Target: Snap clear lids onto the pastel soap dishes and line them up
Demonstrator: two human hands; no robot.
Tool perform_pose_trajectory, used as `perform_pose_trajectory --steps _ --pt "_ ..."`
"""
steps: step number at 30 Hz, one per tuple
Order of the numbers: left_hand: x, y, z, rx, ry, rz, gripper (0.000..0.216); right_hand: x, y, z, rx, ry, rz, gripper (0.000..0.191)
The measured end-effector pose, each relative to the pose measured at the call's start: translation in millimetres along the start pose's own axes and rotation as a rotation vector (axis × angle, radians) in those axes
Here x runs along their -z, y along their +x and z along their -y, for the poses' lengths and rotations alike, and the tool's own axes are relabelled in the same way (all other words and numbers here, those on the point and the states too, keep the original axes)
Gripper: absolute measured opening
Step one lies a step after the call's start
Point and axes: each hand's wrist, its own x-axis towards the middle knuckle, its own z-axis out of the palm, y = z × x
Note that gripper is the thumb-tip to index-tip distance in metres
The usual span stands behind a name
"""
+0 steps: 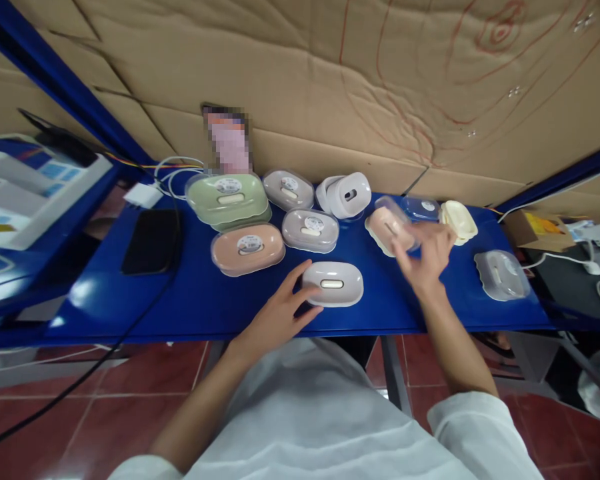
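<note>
My left hand (293, 300) grips the left end of a pale grey oval plastic dish (333, 273), thumb at the near side and fingers at the far side. The dish sits near the table's front edge, with a cream slot-shaped piece in its middle. My right hand (427, 253), slightly blurred, closes its thumb and fingers on the right end of a peach oval box (380, 227) with a clear cover. That box looks tilted; whether it touches the table I cannot tell. Beyond my left hand lie a peach lidded box (247, 257) and a grey lidded box (310, 233).
Further boxes stand on the blue table (240, 307): a larger green one (230, 207), another grey one (285, 193), stacked white parts (353, 195), a blue one (423, 208), cream parts (460, 223) and a clear-lidded one (505, 273). A black phone-like slab (150, 241) lies left by cables.
</note>
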Motion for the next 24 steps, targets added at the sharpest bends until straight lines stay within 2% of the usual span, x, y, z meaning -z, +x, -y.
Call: perform_pose_trajectory --steps 3,6,8,11,13,15,17,24 --pt "-1 1 4 0.052 -0.068 -0.028 0.059 14 -51 55 0.174 0.161 0.113 0.023" --pt "-3 3 6 0.065 -0.096 -0.049 0.090 16 -76 89 0.308 0.383 0.260 0.030" --pt "-4 3 6 0.062 -0.080 -0.024 0.092 13 -76 92 0.288 0.457 0.310 0.035" --pt "-2 3 4 0.053 -0.049 0.018 0.085 10 -59 78 0.138 0.427 0.269 0.048" --pt "-1 3 3 0.050 -0.044 0.023 0.085 9 -47 69 0.108 0.398 0.341 0.058" --pt "-1 3 3 0.049 -0.050 0.010 0.086 9 -41 65 0.177 0.427 0.475 0.064" --pt "-1 3 3 0.053 -0.059 -0.007 0.087 8 -43 68 0.271 0.475 0.534 0.066" --pt "-3 1 12 0.005 -0.095 -0.023 0.078 7 -65 83 0.431 0.348 0.429 0.079"
